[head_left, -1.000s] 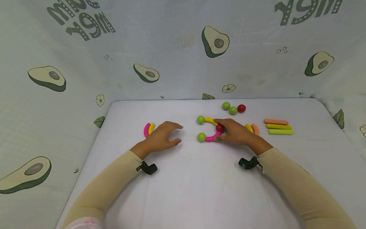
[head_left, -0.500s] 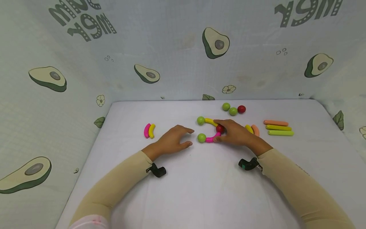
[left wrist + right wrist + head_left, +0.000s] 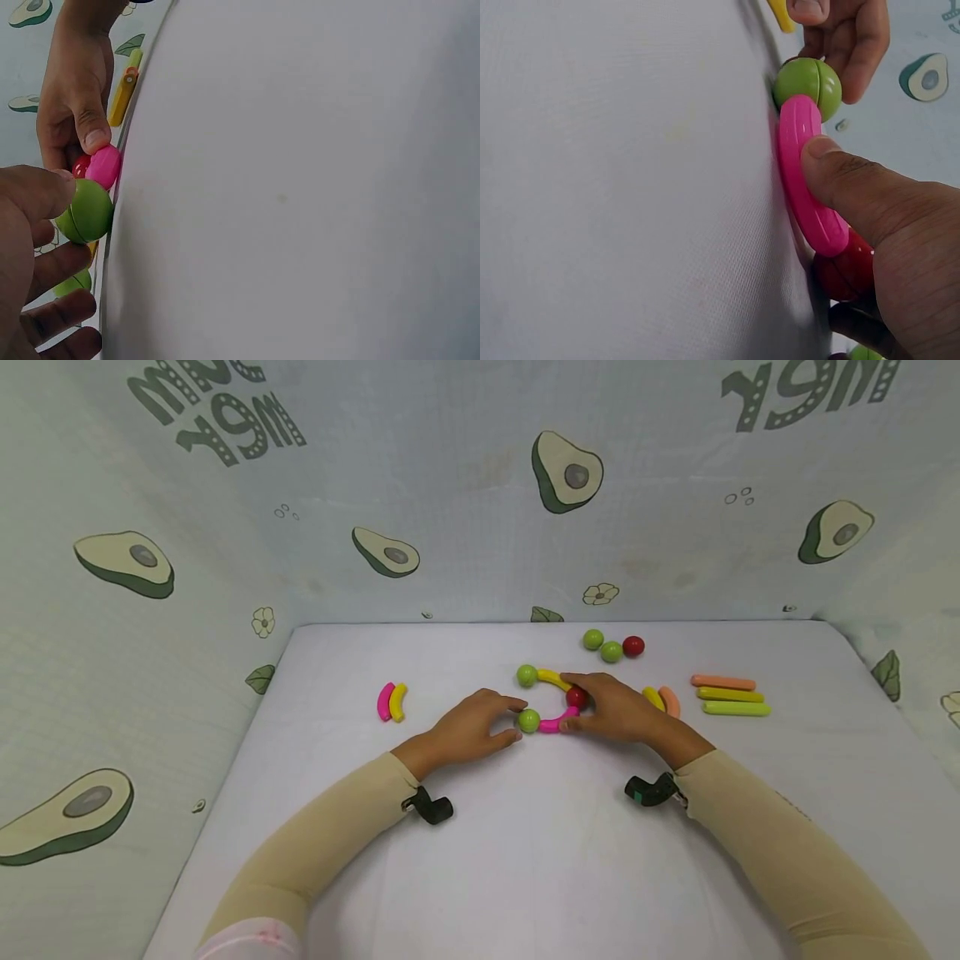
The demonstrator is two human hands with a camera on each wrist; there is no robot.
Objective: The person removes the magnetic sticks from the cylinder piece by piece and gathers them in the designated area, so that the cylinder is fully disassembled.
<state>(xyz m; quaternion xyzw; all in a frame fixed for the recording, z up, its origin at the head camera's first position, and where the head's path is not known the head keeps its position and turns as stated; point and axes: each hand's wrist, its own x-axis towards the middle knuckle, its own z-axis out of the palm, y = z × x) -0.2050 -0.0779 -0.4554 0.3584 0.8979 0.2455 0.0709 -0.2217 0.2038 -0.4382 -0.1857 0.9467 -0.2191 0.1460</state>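
1. Centrally on the white table [image 3: 525, 860], a pink stick [image 3: 799, 165] runs between a green ball [image 3: 528, 721] and a red ball [image 3: 577, 697].
2. The right hand [image 3: 621, 706], half curled, holds the pink stick under its thumb.
3. The left hand [image 3: 472, 727], thumb and fingers parted beside the green ball, grips nothing.
4. Farther back lie three balls [image 3: 611, 652].

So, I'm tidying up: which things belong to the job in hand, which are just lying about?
Likely in use, centre: near green ball, far green ball, red ball, pink piece, yellow piece.

Seemingly idle: back balls, left curved pair, right curved pair, straight sticks.
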